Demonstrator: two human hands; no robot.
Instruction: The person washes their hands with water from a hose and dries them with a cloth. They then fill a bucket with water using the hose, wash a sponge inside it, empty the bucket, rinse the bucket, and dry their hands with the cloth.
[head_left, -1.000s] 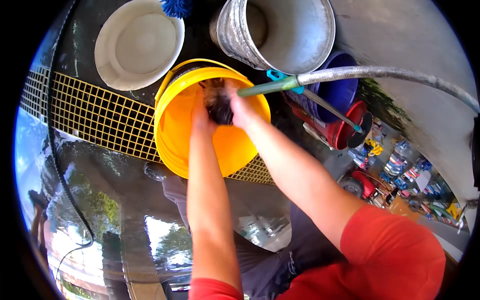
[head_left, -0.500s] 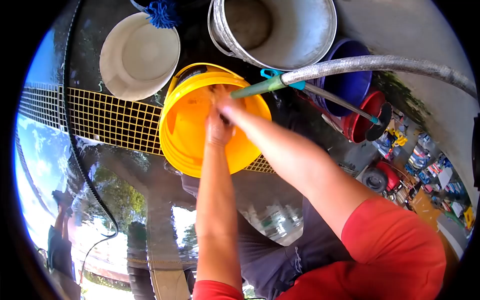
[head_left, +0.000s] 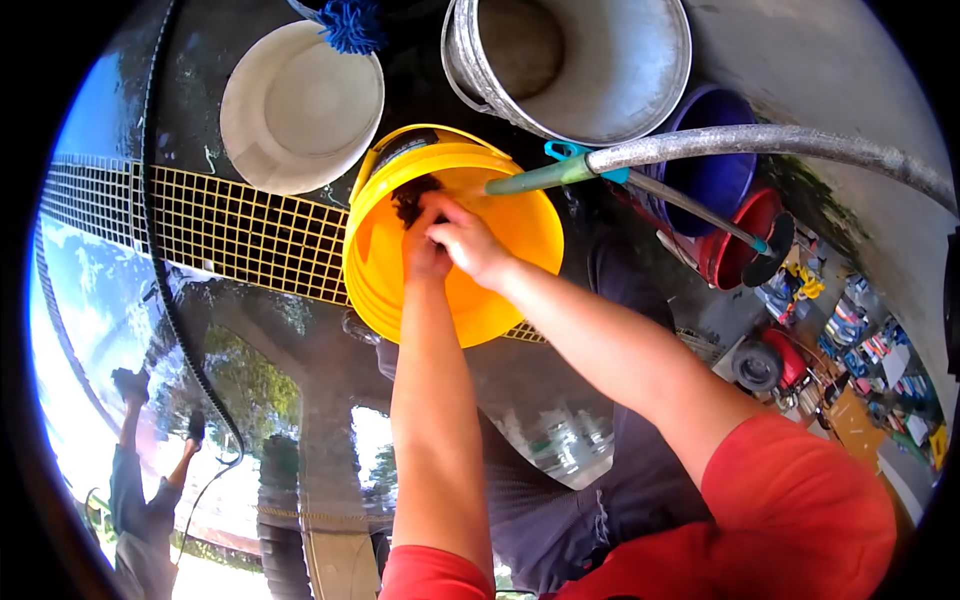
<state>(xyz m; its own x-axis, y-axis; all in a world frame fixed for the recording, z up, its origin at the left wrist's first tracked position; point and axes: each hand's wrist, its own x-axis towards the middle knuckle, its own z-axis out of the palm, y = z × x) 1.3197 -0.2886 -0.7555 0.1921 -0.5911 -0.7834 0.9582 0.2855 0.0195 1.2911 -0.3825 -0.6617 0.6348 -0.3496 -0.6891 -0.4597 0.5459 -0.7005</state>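
Both of my hands are over the mouth of a tilted yellow bucket (head_left: 530,240). A dark brown, shaggy-looking wad (head_left: 408,198) is at my fingertips, against the bucket's inner wall; its kind is unclear. My left hand (head_left: 426,252) is closed around its near end, the fingers partly hidden. Bent over the left from the right side, my right hand (head_left: 468,240) is closed with its fingers on the wad. From the right, a grey hose (head_left: 720,148) with a green end points into the bucket, and water sprays from it toward the wad.
A white bucket (head_left: 240,120) stands left, near a blue mop head (head_left: 352,25). Beyond are a large metal bucket (head_left: 630,60), a blue bucket (head_left: 735,120) and a red bucket (head_left: 712,255). Yellow grating (head_left: 250,235) crosses the wet floor. Another person (head_left: 140,500) stands far left.
My hands have shifted within the bucket, and the dark wad now shows beyond my fingers. The whole view has moved slightly, with the buckets appearing farther right.
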